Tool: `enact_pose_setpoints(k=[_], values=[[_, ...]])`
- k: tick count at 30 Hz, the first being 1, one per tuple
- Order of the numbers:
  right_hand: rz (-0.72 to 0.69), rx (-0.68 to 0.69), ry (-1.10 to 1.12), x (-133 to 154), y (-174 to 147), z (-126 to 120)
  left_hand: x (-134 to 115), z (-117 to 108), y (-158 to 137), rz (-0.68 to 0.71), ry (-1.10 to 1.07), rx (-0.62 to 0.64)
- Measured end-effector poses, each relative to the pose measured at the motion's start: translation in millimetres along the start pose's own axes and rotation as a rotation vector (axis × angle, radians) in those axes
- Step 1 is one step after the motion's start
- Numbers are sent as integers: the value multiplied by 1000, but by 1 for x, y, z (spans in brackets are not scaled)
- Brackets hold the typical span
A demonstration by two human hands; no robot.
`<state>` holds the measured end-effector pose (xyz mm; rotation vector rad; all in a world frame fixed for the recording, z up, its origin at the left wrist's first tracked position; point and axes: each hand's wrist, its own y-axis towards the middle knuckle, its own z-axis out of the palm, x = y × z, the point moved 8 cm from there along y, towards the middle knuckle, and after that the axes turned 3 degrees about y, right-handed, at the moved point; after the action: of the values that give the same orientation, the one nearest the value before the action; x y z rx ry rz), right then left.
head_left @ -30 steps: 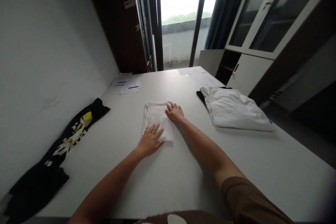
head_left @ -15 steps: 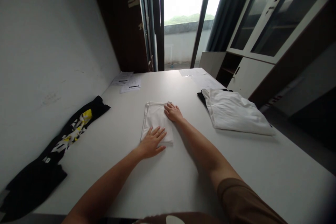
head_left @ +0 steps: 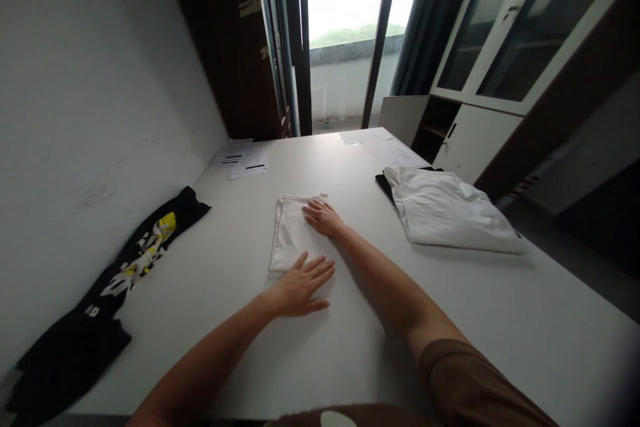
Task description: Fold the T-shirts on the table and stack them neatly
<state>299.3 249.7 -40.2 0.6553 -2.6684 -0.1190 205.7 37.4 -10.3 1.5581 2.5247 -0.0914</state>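
Note:
A white folded garment [head_left: 295,230], a small flat rectangle, lies on the white table [head_left: 225,240] in front of me. My left hand [head_left: 301,287] rests flat with fingers spread over its near right corner. Higher up, my right hand [head_left: 323,217] lies palm down on the far right part of the cloth, fingers stretched out. Neither hand grips anything. The lower right edge of the garment is partly covered by my left hand.
To the right lies a larger folded white garment [head_left: 450,213] on top of a black one [head_left: 384,183]. Along the left wall stretches a black garment [head_left: 70,353] with a yellow and white print. Papers [head_left: 250,161] lie at the far left, a clear sheet [head_left: 385,147] at the far right.
My left hand has slid right and slightly toward me along the near edge of the garment. My right hand has shifted a little left and inward over the cloth.

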Motion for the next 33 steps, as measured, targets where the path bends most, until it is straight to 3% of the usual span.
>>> enact_pose_setpoints(k=[3,7,9,16,20,23,26,30,33], values=[[20,-35,0,-10,-3,-5,-6,-1,2,31,-2,-10],[-179,-45,60,3,-8,-5,-3,-2,4,-8,25,-50],[-209,-41,60,5,-8,-3,0,-2,3,-29,34,-55],[39,-51,-59,-20,-5,-5,-8,-4,1,56,4,-34],[-139,-61,-39,5,-11,-9,0,-8,1,-28,24,-83],[-261,-33,-19,26,-12,-3,2,-5,-1,-16,20,-59],[-174,-17,-45,21,-7,4,0,-4,-1,19,21,-54],[2,-70,-95,-5,-6,1,9,-9,0,-77,66,-131],[-46,-87,-80,-3,-9,-5,27,-10,-2,-203,114,-181]])
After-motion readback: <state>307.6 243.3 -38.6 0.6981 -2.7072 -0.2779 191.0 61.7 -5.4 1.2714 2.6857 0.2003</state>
